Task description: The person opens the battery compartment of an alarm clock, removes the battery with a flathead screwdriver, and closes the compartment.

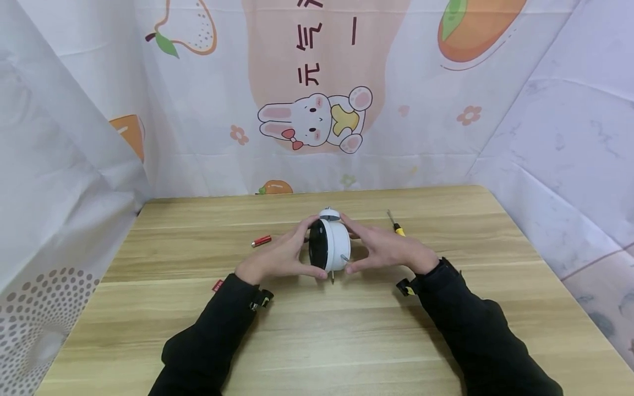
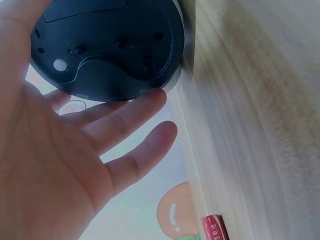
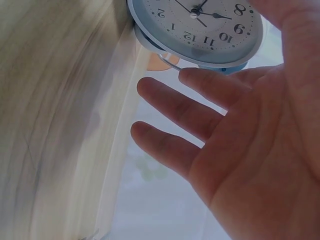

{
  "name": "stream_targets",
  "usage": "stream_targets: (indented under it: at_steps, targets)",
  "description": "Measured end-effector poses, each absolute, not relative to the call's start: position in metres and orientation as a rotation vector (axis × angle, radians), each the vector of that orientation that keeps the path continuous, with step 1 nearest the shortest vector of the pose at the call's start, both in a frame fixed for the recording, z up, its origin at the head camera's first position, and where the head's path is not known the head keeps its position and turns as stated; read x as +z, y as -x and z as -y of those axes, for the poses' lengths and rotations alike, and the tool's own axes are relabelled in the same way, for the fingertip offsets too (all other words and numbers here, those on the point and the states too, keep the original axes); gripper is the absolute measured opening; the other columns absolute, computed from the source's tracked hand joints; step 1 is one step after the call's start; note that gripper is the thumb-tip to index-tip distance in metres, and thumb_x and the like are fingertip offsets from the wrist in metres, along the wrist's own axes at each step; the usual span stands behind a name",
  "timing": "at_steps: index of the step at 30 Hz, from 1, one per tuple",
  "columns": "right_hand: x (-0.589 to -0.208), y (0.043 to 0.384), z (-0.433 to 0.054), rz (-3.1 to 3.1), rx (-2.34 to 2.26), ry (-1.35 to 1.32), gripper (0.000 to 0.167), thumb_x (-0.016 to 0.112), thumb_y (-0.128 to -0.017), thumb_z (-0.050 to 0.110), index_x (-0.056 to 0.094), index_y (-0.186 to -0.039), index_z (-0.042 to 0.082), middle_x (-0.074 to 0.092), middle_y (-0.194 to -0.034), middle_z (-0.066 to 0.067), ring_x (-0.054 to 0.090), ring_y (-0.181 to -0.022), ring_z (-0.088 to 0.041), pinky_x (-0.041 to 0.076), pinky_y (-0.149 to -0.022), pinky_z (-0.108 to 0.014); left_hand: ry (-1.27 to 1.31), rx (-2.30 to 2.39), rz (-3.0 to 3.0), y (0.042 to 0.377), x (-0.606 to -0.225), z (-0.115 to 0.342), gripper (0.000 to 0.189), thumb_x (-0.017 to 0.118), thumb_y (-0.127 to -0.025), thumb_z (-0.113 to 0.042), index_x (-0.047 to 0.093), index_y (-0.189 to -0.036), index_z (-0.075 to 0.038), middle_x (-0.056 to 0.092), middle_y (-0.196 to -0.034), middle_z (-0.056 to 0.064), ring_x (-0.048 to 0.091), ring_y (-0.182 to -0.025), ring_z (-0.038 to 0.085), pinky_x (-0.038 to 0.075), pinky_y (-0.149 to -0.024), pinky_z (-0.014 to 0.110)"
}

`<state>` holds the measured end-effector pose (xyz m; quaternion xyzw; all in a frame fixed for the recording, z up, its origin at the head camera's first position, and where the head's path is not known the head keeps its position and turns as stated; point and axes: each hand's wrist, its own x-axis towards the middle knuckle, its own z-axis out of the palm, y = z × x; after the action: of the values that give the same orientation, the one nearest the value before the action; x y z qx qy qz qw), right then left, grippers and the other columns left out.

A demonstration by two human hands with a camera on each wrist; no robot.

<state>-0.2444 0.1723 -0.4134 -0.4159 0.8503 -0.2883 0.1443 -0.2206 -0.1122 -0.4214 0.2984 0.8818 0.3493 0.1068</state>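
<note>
A twin-bell alarm clock (image 1: 339, 245) with a white case is held between both hands at the middle of the table, its bells away from me and its thin metal legs towards me. My left hand (image 1: 284, 253) grips it from the black back (image 2: 107, 45), thumb by the legs and fingers at the bell end. From the dial side (image 3: 200, 22), my right hand (image 1: 383, 247) holds it likewise; its index fingertip meets the thin metal handle by the bells. In both wrist views some fingers spread free of the case.
A red battery (image 1: 261, 241) lies on the wooden table (image 1: 317, 341) left of the clock. A screwdriver (image 1: 396, 226) with a yellow and black handle lies beyond my right hand. Printed cloth (image 1: 198, 121) hangs behind the table, with white fabric at both sides.
</note>
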Motion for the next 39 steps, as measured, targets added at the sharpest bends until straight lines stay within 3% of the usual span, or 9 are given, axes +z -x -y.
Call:
stream_targets:
  at_steps: [6,15,18,27,32,39]
  targets:
    - [-0.420,0.241,-0.173,-2.459,-0.807,1.181,0.127,0.083,-0.082,0.047,-0.006,-0.162,0.005,0.037,-0.158,-0.019,0.049,-0.135,-0.032,0.040,-0.109,-0.048,-0.869,1.019,-2.591,0.219,-0.424,0.111,0.123,0.090,-0.069,-0.056,0.011,-0.159,-0.029,0.042,-0.152,0.004,0.051,-0.133,0.022,0.043,-0.106,0.045]
    - [-0.426,0.241,-0.174,-2.413,-0.861,1.197,0.129,0.084,-0.083,0.041,-0.014,-0.161,0.011,0.031,-0.161,-0.019,0.046,-0.138,-0.032,0.038,-0.111,-0.047,-0.889,0.984,-2.652,0.216,-0.424,0.108,0.127,0.086,-0.067,-0.066,0.009,-0.162,-0.029,0.040,-0.154,0.005,0.053,-0.128,0.024,0.048,-0.100,0.045]
    - [-0.427,0.242,-0.173,-2.372,-0.877,1.210,0.129,0.084,-0.084,0.040,-0.015,-0.161,0.009,0.033,-0.160,-0.019,0.044,-0.139,-0.029,0.037,-0.111,-0.048,-0.919,0.980,-2.675,0.215,-0.424,0.108,0.126,0.083,-0.067,-0.071,0.011,-0.162,-0.030,0.033,-0.157,0.001,0.053,-0.125,0.024,0.050,-0.097,0.043]
    - [-0.424,0.243,-0.169,-2.390,-0.824,1.129,0.132,0.087,-0.081,0.041,-0.014,-0.162,0.014,0.032,-0.161,-0.015,0.043,-0.139,-0.024,0.037,-0.111,-0.045,-1.004,0.972,-2.737,0.216,-0.420,0.105,0.118,0.084,-0.070,-0.067,0.022,-0.161,-0.025,0.035,-0.153,0.000,0.057,-0.112,0.029,0.052,-0.080,0.034]
    - [-0.424,0.242,-0.168,-2.411,-0.778,1.092,0.132,0.086,-0.080,0.044,-0.013,-0.162,0.012,0.036,-0.159,-0.013,0.046,-0.136,-0.023,0.039,-0.110,-0.043,-1.013,0.976,-2.744,0.216,-0.418,0.103,0.115,0.084,-0.069,-0.068,0.026,-0.159,-0.024,0.038,-0.148,-0.001,0.058,-0.108,0.030,0.052,-0.080,0.034]
    - [-0.425,0.242,-0.165,-2.381,-0.859,1.088,0.127,0.083,-0.084,0.046,-0.011,-0.163,0.018,0.037,-0.157,-0.011,0.048,-0.133,-0.020,0.039,-0.110,-0.041,-1.004,1.040,-2.731,0.218,-0.421,0.105,0.114,0.085,-0.069,-0.066,0.029,-0.156,-0.018,0.043,-0.144,0.001,0.055,-0.123,0.024,0.049,-0.097,0.039]
